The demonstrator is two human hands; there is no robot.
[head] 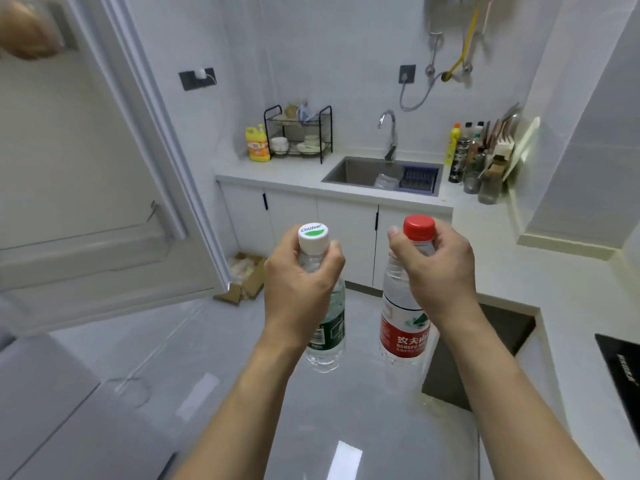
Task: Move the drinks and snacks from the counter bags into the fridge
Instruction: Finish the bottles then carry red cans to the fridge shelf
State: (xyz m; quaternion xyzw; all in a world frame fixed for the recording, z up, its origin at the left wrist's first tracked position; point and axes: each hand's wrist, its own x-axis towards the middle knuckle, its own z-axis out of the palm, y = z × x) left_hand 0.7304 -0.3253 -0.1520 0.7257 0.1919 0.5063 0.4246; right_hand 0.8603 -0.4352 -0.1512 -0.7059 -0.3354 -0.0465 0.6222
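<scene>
My left hand (298, 282) grips the neck of a clear water bottle with a white cap and green label (329, 327). Around the neck of a second water bottle with a red cap and red label (403, 327) my right hand (436, 268) is curled. Both bottles hang upright above the grey floor, side by side and apart. The open fridge door (114, 174) stands at the left, its lower door shelf (86, 251) holding nothing that I can see. A bagged item (27, 29) sits blurred in the door's top corner.
A white counter (277, 174) runs along the back with a sink (353, 171), a tap, a dish rack (298, 133) and a yellow detergent bottle. Bottles and utensils crowd the right corner. A cardboard box (246, 275) lies on the floor. A black cooktop (623, 368) is at the right edge.
</scene>
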